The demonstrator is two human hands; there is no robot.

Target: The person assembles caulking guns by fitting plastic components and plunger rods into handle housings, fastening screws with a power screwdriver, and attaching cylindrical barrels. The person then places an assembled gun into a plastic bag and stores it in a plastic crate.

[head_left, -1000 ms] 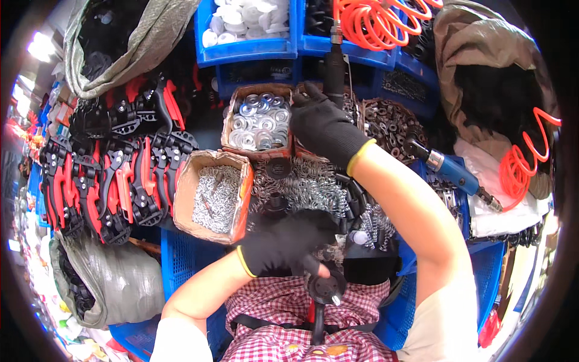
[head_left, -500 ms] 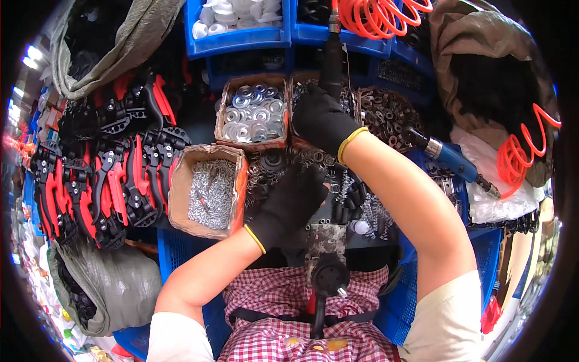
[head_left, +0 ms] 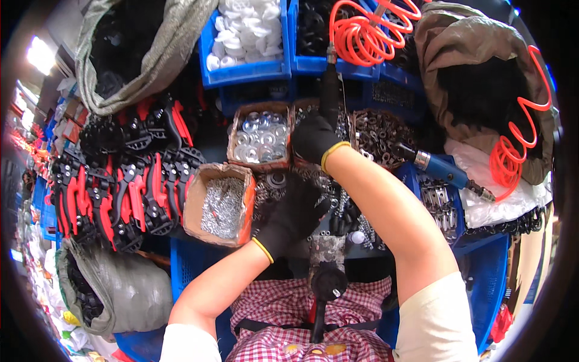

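The right hand (head_left: 313, 137) (black-gloved) is clenched around an upright black air tool (head_left: 330, 90) whose long axis points away, while the nearer left hand (head_left: 294, 214) rests open-fingered, grasping nothing I can see, on loose metal parts (head_left: 350, 208) just below.

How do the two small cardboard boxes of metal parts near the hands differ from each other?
The nearer box lies beside the left hand and holds a heap of fine, thin silver pieces; the farther box lies beside the right hand and holds larger round shiny rings. The nearer box has an orange-lined wall and looks tilted; the farther box sits more level. Both are open brown cardboard boxes of silver-coloured hardware.
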